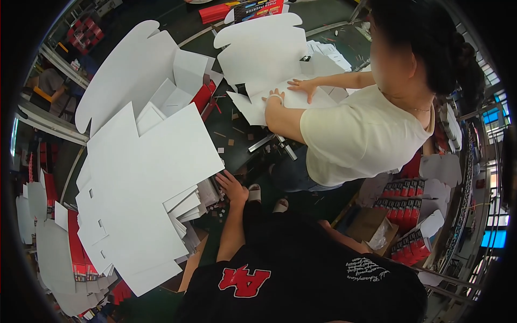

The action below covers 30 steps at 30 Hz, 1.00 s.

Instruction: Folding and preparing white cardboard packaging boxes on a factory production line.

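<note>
My left hand is at the right edge of a large white die-cut cardboard sheet, with its fingers stretched out and apart. The fingertips lie by the sheet's edge; whether they press on it I cannot tell. Under that sheet, more folded white cardboard pieces fan out in a stack. My right forearm reaches forward beside my black shirt, and the end of it, at my right hand, is mostly hidden, fingers included.
Across from me a person in a cream shirt presses both hands on another white cardboard blank. Red printed boxes and an open brown carton stand at right. Cardboard scraps litter the dark green surface. More blanks lie far left.
</note>
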Each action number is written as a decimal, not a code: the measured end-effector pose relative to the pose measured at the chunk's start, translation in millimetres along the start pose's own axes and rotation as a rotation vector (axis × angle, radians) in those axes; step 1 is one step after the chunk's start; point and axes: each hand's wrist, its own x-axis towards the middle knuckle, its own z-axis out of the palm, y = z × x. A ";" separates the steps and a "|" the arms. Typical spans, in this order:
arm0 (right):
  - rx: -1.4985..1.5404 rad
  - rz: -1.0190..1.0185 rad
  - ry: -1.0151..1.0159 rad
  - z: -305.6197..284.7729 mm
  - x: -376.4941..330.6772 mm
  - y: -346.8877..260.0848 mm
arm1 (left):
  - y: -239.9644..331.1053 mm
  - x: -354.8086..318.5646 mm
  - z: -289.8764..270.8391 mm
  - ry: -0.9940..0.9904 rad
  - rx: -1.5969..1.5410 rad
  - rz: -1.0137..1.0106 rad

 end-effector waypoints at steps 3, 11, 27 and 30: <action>0.011 0.060 -0.043 -6.7 -6.9 -8.5 | -4.7 -0.2 2.8 0.004 0.003 -0.012; -0.136 -0.173 0.107 -20.0 -29.6 -15.8 | -8.0 0.5 6.2 0.020 0.019 -0.020; -0.146 -0.142 -0.057 -21.1 -9.1 -7.8 | -5.6 0.0 5.5 0.024 0.013 -0.004; -0.141 -0.151 -0.063 -17.7 -6.7 -7.8 | -7.8 0.3 6.9 0.036 0.027 -0.003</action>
